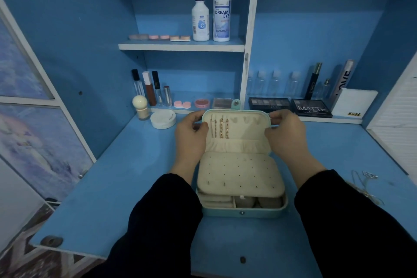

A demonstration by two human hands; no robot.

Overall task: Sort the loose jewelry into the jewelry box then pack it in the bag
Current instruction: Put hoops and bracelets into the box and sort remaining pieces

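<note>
Plainly, only the head view was given, and everything below was read from it. A box (243, 212) was seen open on the desk (135, 187), straight ahead of the person, with its lid (248, 125) stood up and tilted slightly back. The lid was gripped near both upper corners. The left hand (191, 134) was curled round the left edge with the thumb laid on the lining, and the right hand (285, 135) was pinched onto the right corner. Neither hand was spread wide; both were closed on the lid. Several chains (222, 127) were hung from hooks at the left of the lid, above a gathered pocket. A padded panel (239, 172) dotted with holes was laid over the tray, and two small studs appeared to be set near its front edge. A loose necklace (365, 181) was left on the desk, well apart to the right. No bag was seen.

Whether the lid was being closed or only steadied could not be told. Several risks were judged from this. If the lid were shut now, the necklace would be left out. If it were swung down fast, the chains could be shaken off their hooks or tangled, and a link could be caught at the rim. The snap tab (235, 103) could also be trapped under the lid.
</note>
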